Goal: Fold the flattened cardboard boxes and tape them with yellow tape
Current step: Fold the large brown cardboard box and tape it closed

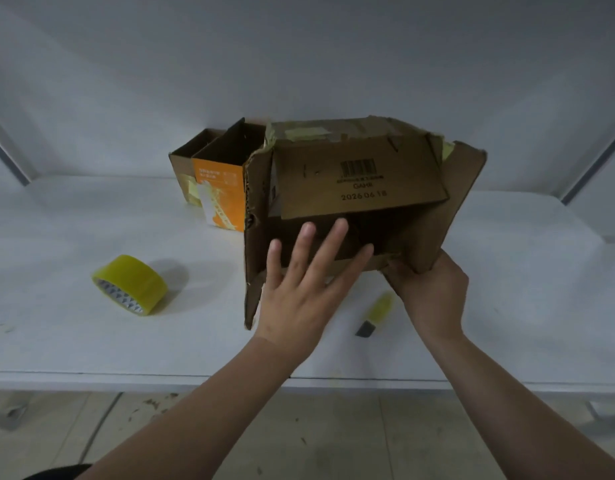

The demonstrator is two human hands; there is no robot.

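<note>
Left hand (299,289), fingers spread, pressed the open near side of the cardboard box (361,181) mid-table; right hand (430,285) gripped its right corner. Probably best squaring flaps before fetching yellow tape (131,284), left.

Cardboard boxes: 3 total.
- Large brown box (358,174), centre: 1.
- Orange-printed box (218,188), far left of it: 1.
- Plain brown box (181,164), behind orange-printed box: 1.

Yellow tape roll (129,284), near left: 1.
Small yellow tool (375,315), blurred, near centre: 1.
Hands: 2, left hand (299,299) and right hand (430,292).
Desk (91,341): 1.
</note>
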